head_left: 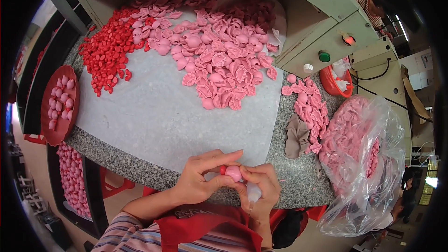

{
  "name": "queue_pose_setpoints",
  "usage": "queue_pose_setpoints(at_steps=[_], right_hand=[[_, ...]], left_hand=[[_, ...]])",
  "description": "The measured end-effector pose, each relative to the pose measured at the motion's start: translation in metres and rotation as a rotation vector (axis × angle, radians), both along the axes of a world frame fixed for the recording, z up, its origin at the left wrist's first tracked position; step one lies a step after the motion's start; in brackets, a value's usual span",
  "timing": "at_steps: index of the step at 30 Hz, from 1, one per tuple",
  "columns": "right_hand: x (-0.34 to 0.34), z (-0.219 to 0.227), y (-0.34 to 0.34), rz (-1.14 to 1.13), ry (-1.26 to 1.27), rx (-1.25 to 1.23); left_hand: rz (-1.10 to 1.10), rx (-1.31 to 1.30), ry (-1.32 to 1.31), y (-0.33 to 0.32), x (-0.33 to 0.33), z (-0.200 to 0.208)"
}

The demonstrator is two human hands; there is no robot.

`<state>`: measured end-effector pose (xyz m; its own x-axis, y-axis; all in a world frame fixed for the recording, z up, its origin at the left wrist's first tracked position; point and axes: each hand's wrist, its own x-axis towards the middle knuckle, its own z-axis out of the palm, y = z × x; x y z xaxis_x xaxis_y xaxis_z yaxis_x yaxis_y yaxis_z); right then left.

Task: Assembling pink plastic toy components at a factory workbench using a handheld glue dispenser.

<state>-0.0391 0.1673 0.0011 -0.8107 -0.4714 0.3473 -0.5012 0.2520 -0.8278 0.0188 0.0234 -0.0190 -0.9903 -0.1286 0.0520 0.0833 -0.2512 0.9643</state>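
Observation:
In front of my body, just over the near edge of the table, my left hand [198, 177] pinches a small round pink piece [233, 173] between thumb and fingers. A red piece [222, 170] sits against the left side of that pink ball. Close beside it, my right hand [265, 184] is closed around a small whitish translucent bottle [253, 192], its fingertips up against the pink piece. The bottle's tip is hidden by my fingers. Past my hands lies a large heap of pink shell-like pieces [224, 56], with small glossy red pieces [105, 49] heaped to its left.
White paper [186, 126] covers much of the speckled stone tabletop [298, 182]. At left stands a reddish tray [51, 130] of pink-and-red pieces. On the right are a clear plastic bag [364, 158] of pink pieces, a grey cloth [297, 137] and an orange basket [333, 84]. A green machine housing [322, 32] overhangs the back.

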Motion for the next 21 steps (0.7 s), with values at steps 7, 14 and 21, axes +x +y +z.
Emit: queue_pose_setpoints(at_steps=[7, 14, 21], right_hand=[[0.008, -0.014, 0.001, -0.094, 0.067, -0.035], [0.012, -0.011, -0.003, -0.099, 0.155, -0.035], [0.011, -0.009, -0.006, -0.115, 0.210, -0.005]], left_hand=[[0.017, 0.425, -0.028, 0.011, -0.001, -0.007], [0.008, 0.467, 0.110, 0.012, -0.001, -0.011], [0.023, 0.557, 0.087, 0.013, -0.001, -0.009]])
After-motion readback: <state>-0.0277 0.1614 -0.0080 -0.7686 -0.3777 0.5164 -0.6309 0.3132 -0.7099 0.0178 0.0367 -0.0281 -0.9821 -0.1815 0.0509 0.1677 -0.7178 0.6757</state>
